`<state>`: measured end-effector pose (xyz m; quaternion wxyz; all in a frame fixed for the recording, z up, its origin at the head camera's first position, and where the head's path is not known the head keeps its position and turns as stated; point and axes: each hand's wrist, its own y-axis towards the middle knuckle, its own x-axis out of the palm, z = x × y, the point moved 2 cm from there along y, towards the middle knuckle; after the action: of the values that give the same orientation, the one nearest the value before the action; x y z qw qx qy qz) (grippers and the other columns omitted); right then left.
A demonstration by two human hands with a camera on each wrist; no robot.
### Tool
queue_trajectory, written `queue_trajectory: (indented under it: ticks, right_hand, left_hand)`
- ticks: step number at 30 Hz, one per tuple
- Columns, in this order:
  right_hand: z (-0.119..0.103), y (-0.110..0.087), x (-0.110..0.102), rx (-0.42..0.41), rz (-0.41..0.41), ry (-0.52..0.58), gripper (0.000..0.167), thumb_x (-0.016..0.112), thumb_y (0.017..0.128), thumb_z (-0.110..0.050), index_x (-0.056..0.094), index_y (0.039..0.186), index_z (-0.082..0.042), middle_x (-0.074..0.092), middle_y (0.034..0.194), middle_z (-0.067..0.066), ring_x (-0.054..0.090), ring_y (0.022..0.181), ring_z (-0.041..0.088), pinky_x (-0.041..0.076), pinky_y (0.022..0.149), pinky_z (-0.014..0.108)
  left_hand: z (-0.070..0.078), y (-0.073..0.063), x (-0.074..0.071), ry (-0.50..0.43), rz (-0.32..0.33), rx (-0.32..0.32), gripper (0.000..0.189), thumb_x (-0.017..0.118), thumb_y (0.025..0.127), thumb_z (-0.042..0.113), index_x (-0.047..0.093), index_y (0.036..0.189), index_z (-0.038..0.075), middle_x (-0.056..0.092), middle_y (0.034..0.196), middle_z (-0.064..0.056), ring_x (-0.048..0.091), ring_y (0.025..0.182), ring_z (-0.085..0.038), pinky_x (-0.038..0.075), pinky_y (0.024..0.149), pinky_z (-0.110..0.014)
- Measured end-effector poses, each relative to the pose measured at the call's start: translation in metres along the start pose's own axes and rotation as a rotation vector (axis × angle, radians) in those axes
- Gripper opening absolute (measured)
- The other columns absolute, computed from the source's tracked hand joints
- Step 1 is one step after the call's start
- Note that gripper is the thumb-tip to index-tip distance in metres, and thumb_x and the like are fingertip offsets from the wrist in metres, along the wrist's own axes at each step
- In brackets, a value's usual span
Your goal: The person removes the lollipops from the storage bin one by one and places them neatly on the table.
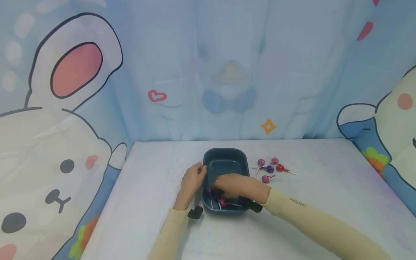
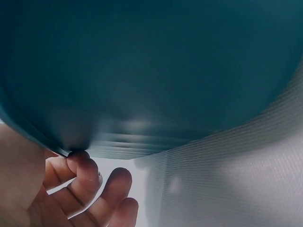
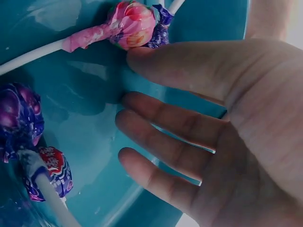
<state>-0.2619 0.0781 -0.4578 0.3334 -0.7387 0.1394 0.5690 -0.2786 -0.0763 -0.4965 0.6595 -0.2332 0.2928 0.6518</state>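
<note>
My left hand (image 1: 192,180) holds the left rim of a dark teal rectangular bin (image 1: 226,153). In the left wrist view its fingertips (image 2: 85,172) are right at the rim. My right hand (image 1: 235,186) reaches down into the near half of the bin. Its fingers (image 3: 170,142) are relaxed and spread, with the thumb tip overlapping a pink-wrapped lollipop (image 3: 131,23). A purple-wrapped lollipop (image 3: 160,35) is partly hidden behind that thumb. More purple lollipops (image 3: 19,113) lie in the bin, to the left in the right wrist view.
Right of the bin, several lollipops lie loose on the white-covered table (image 1: 325,187): a red one (image 1: 280,167), a dark purple one (image 1: 269,169) and pink ones (image 1: 265,179). A blue cartoon curtain (image 1: 182,65) hangs behind the table.
</note>
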Motion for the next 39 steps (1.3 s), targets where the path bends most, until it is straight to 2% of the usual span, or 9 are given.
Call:
queue_trajectory:
  ticks: [12, 19, 28, 33, 39]
  right_hand:
    - [-0.007, 0.001, -0.003, 0.004, -0.036, -0.030, 0.023, 0.079, 0.087, -0.025, 0.073, 0.109, -0.019, 0.072, 0.097, -0.004, 0.063, 0.086, 0.009, 0.055, 0.090, 0.037]
    - [-0.010, 0.005, 0.002, -0.010, -0.022, -0.075, 0.017, 0.076, 0.089, -0.028, 0.073, 0.105, -0.021, 0.072, 0.094, -0.005, 0.061, 0.078, 0.007, 0.057, 0.084, 0.033]
    - [-0.011, 0.008, 0.000, -0.029, -0.039, -0.092, 0.016, 0.074, 0.092, -0.027, 0.073, 0.107, -0.022, 0.072, 0.093, -0.005, 0.058, 0.074, 0.006, 0.057, 0.082, 0.032]
    - [-0.011, 0.007, -0.003, -0.042, -0.013, -0.071, 0.019, 0.074, 0.091, -0.027, 0.072, 0.109, -0.023, 0.073, 0.095, -0.007, 0.060, 0.077, 0.006, 0.057, 0.085, 0.033]
    - [-0.008, 0.003, -0.006, -0.054, 0.009, -0.067, 0.027, 0.075, 0.091, -0.026, 0.071, 0.118, -0.023, 0.074, 0.105, -0.007, 0.069, 0.097, 0.010, 0.055, 0.093, 0.035]
  left_hand:
    - [0.002, 0.002, 0.000, 0.006, -0.007, -0.007, 0.031, 0.051, 0.103, 0.030, 0.051, 0.077, 0.013, 0.045, 0.066, 0.002, 0.043, 0.057, -0.013, 0.034, 0.052, -0.027]
    - [0.001, 0.003, 0.001, 0.005, -0.009, -0.011, 0.031, 0.051, 0.103, 0.030, 0.051, 0.078, 0.013, 0.046, 0.066, 0.002, 0.043, 0.058, -0.013, 0.034, 0.052, -0.027]
    - [-0.002, 0.002, -0.002, 0.004, -0.006, -0.015, 0.031, 0.050, 0.103, 0.030, 0.052, 0.078, 0.013, 0.047, 0.066, 0.001, 0.044, 0.058, -0.014, 0.035, 0.053, -0.028]
    - [-0.002, 0.001, -0.001, 0.000, -0.003, -0.012, 0.032, 0.051, 0.103, 0.031, 0.051, 0.077, 0.013, 0.046, 0.066, 0.002, 0.044, 0.057, -0.014, 0.034, 0.053, -0.028]
    - [-0.002, 0.001, 0.001, 0.002, -0.003, -0.012, 0.032, 0.051, 0.103, 0.031, 0.049, 0.075, 0.014, 0.046, 0.065, 0.003, 0.043, 0.056, -0.013, 0.034, 0.052, -0.028]
